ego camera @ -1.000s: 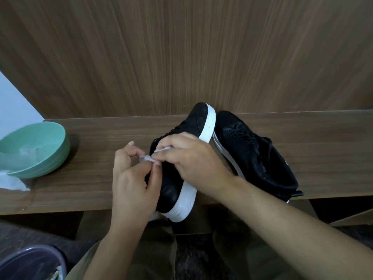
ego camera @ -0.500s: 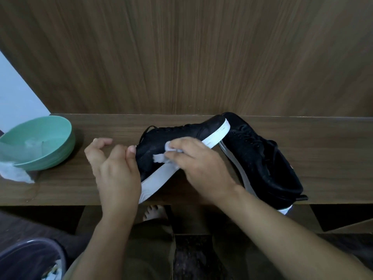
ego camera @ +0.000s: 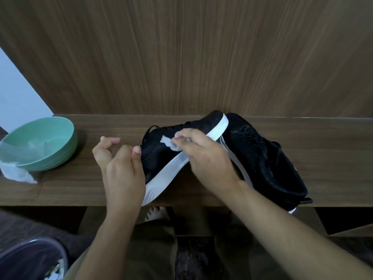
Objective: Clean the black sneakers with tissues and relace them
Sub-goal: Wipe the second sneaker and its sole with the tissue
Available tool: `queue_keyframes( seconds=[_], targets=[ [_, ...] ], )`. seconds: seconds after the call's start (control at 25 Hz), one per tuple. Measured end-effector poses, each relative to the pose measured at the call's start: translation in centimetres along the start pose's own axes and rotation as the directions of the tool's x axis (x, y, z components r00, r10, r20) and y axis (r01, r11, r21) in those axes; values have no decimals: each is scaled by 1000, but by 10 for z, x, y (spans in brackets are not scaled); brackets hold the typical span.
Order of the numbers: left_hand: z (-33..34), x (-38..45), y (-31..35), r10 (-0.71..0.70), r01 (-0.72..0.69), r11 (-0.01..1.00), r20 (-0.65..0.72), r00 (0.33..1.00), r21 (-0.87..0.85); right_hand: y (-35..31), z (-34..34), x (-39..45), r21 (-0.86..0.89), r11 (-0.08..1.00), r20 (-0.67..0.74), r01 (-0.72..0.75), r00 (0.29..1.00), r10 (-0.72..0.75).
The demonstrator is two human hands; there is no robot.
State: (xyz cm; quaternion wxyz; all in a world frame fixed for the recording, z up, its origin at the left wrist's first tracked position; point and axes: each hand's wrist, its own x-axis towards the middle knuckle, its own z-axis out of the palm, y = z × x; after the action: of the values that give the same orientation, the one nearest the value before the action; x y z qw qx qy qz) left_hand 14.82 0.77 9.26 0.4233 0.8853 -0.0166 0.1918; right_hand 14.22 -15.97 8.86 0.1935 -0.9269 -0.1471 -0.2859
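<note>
Wooden shelf (ego camera: 282, 134): sneaker (ego camera: 161, 158) and hands (ego camera: 203, 156) scarcely shifted.

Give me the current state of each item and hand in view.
Left hand: holds the near sneaker's heel.
Right hand: pinches a tissue.
Tissue: crumpled, pressed on the near sneaker.
Near sneaker: tipped on its side, laced.
Far sneaker: resting on the shelf.
Green bowl: upright, tissue draped over its rim.

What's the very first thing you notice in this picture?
In the middle, a black sneaker with a bright white sole lies tilted on the wooden shelf, while the right hand rubs its side with a white tissue and the left hand steadies the heel end. A second sneaker lies right of it, and a green bowl sits far left.
</note>
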Motion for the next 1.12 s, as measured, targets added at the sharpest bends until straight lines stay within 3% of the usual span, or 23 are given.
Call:
queue_keyframes(
  seconds=[0.04,0.12,0.2,0.36,0.44,0.56,0.64,0.76,0.84,0.96,1.12],
  targets=[
    [0,-1,-1,3,-2,1000,5,1000,-6,10,1,3,-9,1000,-2,1,1000,-1],
    [0,-4,-1,7,-7,1000,13,1000,-11,32,1,17,-8,983,-34,-184,982,184],
    [1,-9,2,16,-16,1000,10,1000,-17,50,3,32,8,918,-55,-397,916,397],
    [3,-15,9,-10,9,1000,-20,1000,-21,65,1,58,82,797,-6,-599,799,601],
    [4,-17,10,-20,19,1000,-34,999,-16,67,-1,65,70,781,54,-620,785,618],
    [6,-18,10,-18,17,1000,-58,998,-10,51,3,56,47,869,96,-493,868,487],
    [5,-16,9,-21,22,1000,-66,998,5,32,4,35,105,922,49,-373,928,369],
    [6,-13,8,-28,30,999,-82,996,26,35,-8,18,198,939,-43,-283,954,297],
    [6,-14,7,-32,35,999,-102,994,32,51,-13,24,134,912,-57,-388,916,398],
    [6,-17,7,-41,41,999,-108,993,3,69,-17,47,50,806,62,-590,807,587],
    [5,-12,8,-76,86,993,-111,991,82,67,-21,59,-15,827,285,-562,790,542]
  ],
)
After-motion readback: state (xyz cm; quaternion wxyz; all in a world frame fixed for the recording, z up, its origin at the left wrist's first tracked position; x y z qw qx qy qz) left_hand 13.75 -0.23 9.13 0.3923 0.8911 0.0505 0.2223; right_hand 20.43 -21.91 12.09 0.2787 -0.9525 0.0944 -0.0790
